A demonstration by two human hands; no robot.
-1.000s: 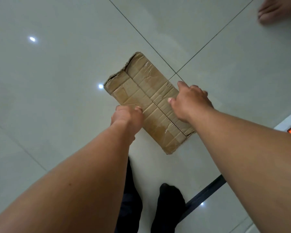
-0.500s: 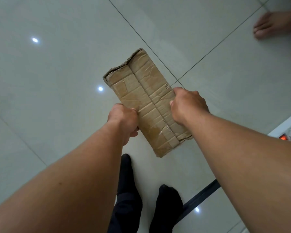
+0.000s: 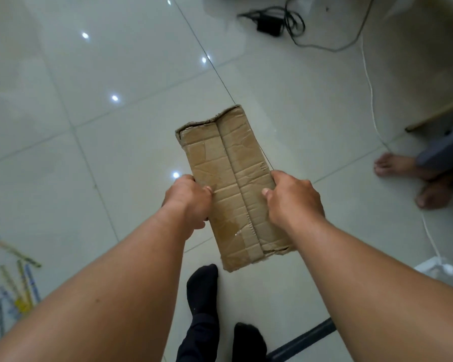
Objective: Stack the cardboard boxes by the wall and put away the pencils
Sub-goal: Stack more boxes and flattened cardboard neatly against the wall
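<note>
A flat, taped cardboard box (image 3: pixel 228 163) hangs above the tiled floor in the middle of the head view, its long side pointing away from me. My left hand (image 3: pixel 187 198) grips its left edge with the thumb on top. My right hand (image 3: pixel 292 198) grips the right edge the same way. Several pencils and pens (image 3: pixel 19 280), yellow and blue, lie scattered on the floor at the lower left.
Another person's bare feet (image 3: pixel 408 176) rest on the floor at the right. A black adapter with tangled cables (image 3: pixel 270 24) lies at the top. A white cable (image 3: pixel 372 105) runs down the right side. My feet in black socks (image 3: pixel 204 288) stand below the box.
The box has come up off the floor in both hands and turned to point straight ahead. The view has lifted, so the pencils, cables and more of the room now show.
</note>
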